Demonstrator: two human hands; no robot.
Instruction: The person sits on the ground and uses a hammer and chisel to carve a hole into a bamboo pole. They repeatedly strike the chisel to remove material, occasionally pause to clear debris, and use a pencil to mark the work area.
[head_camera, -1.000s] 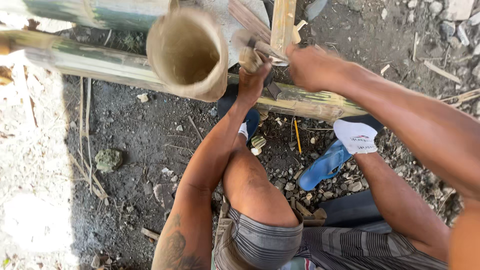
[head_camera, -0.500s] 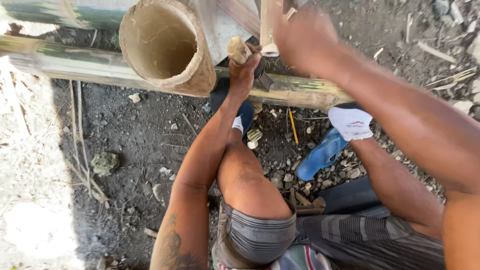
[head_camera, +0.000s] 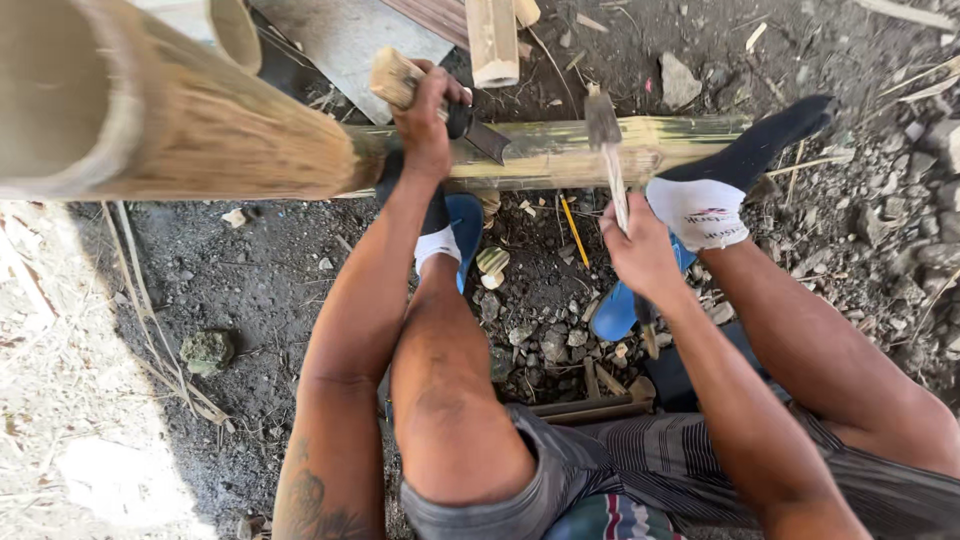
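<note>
1. The bamboo pole (head_camera: 560, 150) lies across the dirt, from under a big hollow culm (head_camera: 180, 120) that fills the upper left corner out to the right foot in a dark sock (head_camera: 720, 190). It looks whole along most of its length, so I judge the splitting is only begun.
2. Both legs straddle the pole; the left foot presses close against its near side, under the left wrist, and the right sock rests at its right end.
3. The left hand (head_camera: 425, 115) is closed around a wooden handle (head_camera: 392, 78) above the pole; its dark blade (head_camera: 482, 135) lies against the pole's top (whether it has bitten in, I cannot tell).
4. The right hand (head_camera: 640, 250) is closed around a thin stick-like tool (head_camera: 612, 175), whose upper end meets the pole just right of the blade.
5. Pale chips (head_camera: 492, 262) and a yellow sliver (head_camera: 573, 218) lie on the ground just in front of the pole, which suggests some cutting is done; the long split along the pole appears to be left.
</note>
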